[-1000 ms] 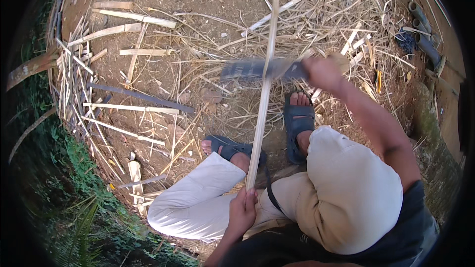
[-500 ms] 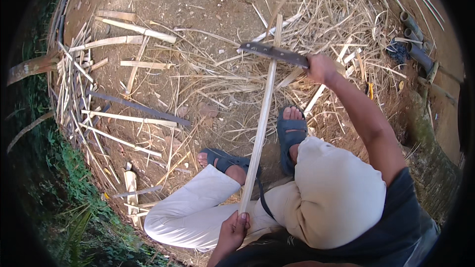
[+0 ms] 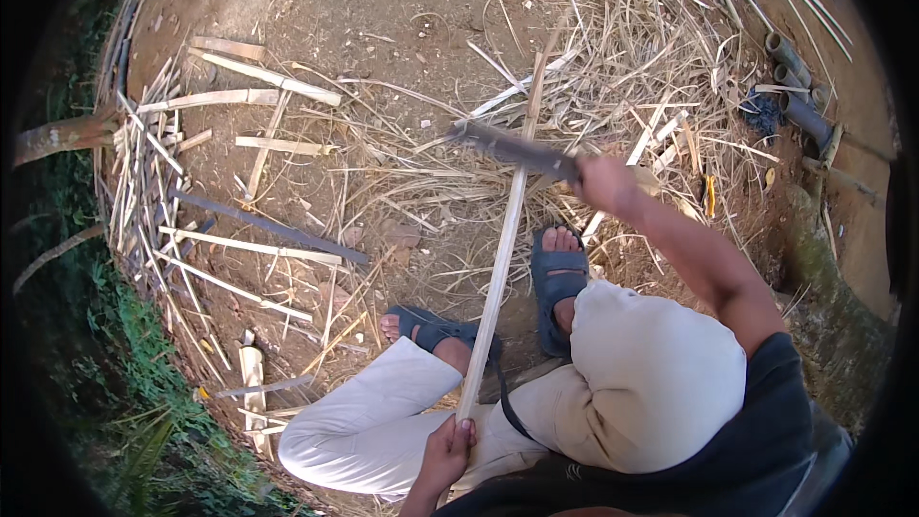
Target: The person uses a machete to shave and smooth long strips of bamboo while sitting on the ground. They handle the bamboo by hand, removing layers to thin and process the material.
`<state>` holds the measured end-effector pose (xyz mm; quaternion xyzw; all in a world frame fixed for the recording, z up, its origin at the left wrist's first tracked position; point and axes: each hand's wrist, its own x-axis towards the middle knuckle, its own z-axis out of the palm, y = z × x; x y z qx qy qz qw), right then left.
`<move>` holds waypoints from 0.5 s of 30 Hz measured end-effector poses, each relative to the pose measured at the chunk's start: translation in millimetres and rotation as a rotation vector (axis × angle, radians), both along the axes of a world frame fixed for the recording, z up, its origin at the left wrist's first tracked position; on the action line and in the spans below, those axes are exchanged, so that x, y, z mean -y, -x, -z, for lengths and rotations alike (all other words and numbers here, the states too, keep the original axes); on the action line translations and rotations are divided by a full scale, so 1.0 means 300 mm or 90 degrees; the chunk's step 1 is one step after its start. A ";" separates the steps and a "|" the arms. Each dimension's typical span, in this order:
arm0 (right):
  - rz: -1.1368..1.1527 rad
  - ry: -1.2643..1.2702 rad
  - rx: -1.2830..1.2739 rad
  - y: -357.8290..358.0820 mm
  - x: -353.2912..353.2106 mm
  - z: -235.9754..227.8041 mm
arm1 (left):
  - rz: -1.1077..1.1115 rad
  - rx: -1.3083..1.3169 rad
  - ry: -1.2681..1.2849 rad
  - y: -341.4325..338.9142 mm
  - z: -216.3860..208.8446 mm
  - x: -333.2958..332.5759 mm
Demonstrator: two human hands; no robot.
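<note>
My left hand (image 3: 446, 452) is closed round the near end of a long pale bamboo strip (image 3: 501, 263), beside my thigh. The strip slants away from me between my sandalled feet toward the shavings. My right hand (image 3: 607, 184) grips the handle of a machete (image 3: 512, 149), whose dark blade points left. That blade lies across the strip in its far half and is slightly smeared by motion. Past the blade a thin curled sliver (image 3: 536, 91) stands up along the strip's far end.
A heap of bamboo shavings (image 3: 632, 48) covers the ground ahead and to the right. Split bamboo pieces (image 3: 268, 75) and thin sticks (image 3: 144, 182) lie at left, by a dark flat strip (image 3: 268, 220). Cut bamboo tubes (image 3: 809, 120) and a tree trunk (image 3: 823, 273) stand right.
My right hand has drawn the machete toward me and a little left along the strip. My left hand keeps its hold on the near end.
</note>
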<state>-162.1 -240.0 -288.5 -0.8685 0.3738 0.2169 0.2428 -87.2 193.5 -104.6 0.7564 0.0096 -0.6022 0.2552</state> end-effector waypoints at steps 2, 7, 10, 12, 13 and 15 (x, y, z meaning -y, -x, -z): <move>-0.260 0.121 0.164 0.069 -0.050 0.052 | -0.055 -0.040 -0.011 0.004 -0.014 0.021; 0.158 0.031 0.012 0.080 0.203 0.143 | 0.004 -0.056 -0.044 -0.008 -0.116 0.040; 0.026 0.060 0.044 0.065 0.119 0.098 | 0.018 -0.008 0.000 0.016 -0.078 0.011; -0.168 0.124 0.153 0.067 0.064 0.064 | 0.041 0.039 0.012 0.007 -0.078 0.007; -0.146 0.127 0.106 0.084 0.095 0.077 | 0.110 0.077 0.011 0.001 -0.083 -0.032; 0.086 0.115 -0.006 0.115 0.252 0.177 | 0.126 0.071 -0.001 -0.006 -0.078 -0.063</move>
